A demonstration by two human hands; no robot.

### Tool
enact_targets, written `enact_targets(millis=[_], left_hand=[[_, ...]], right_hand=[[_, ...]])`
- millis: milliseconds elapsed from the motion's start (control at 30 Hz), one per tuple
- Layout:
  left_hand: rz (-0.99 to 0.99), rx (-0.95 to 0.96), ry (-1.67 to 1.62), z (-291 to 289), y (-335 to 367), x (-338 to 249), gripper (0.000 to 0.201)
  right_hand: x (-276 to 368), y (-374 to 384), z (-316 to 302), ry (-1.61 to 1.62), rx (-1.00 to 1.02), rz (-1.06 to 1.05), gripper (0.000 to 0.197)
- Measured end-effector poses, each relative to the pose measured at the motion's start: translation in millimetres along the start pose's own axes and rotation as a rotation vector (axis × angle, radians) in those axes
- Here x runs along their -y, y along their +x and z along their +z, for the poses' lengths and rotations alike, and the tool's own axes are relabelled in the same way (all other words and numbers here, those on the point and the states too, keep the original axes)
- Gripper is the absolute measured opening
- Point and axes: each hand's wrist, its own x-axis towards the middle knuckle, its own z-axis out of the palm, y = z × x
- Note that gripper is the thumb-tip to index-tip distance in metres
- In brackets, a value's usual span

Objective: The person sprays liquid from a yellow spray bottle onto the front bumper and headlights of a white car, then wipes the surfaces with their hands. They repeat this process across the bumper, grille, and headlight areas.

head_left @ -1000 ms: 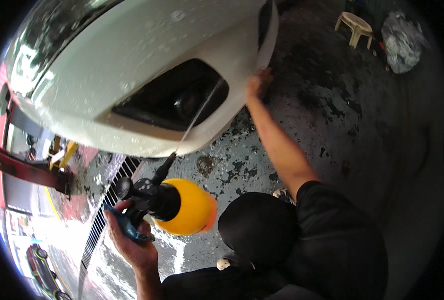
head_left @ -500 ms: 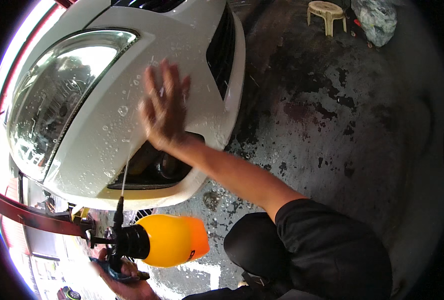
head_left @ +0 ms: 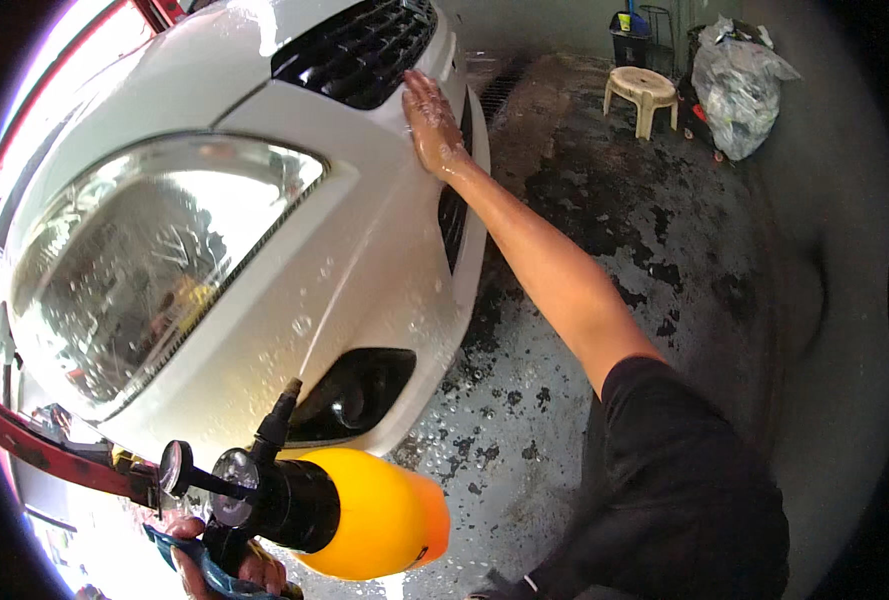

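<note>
My left hand (head_left: 191, 571) grips the black handle of a yellow and orange pump sprayer (head_left: 376, 512), with a wet blue cloth (head_left: 214, 575) bunched between palm and handle. A thin jet of liquid leaves the nozzle toward the front bumper (head_left: 354, 250) of a white car. Flat against that bumper, beside the black grille (head_left: 359, 55), lies my wet right hand (head_left: 432, 125), its fingers stretched out and holding nothing. Droplets and bubbles cover the paint around the headlight (head_left: 164, 260) and above the fog lamp recess (head_left: 354, 395).
A red metal beam (head_left: 59, 450) stands at the left, close to the sprayer. On the worn, wet floor (head_left: 564, 400) are a beige plastic stool (head_left: 642, 92) and a clear bag of rubbish (head_left: 739, 90) at the far right. A dark bin (head_left: 629, 45) stands behind.
My right hand has slid farther up and right across the bumper to beside the grille. The sprayer has shifted right and slightly down, still spraying. The view takes in more of the grille.
</note>
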Motion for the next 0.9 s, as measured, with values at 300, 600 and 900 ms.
enact_targets(millis=[300,600,900], left_hand=[[0.131,0.044,0.031,108.0,25.6,-11.9,0.044],[0.112,-0.012,0.014,174.2,68.6,42.6,0.046],[0.095,0.085,-0.126,190.6,109.9,84.4,0.049]], right_hand=[[-66.4,74.7,11.1,0.079,0.122,0.174,0.060],[-88.8,76.5,20.7,-0.224,0.143,0.155,0.065],[-111.6,42.8,52.9,-0.055,-0.024,-0.049,0.059]])
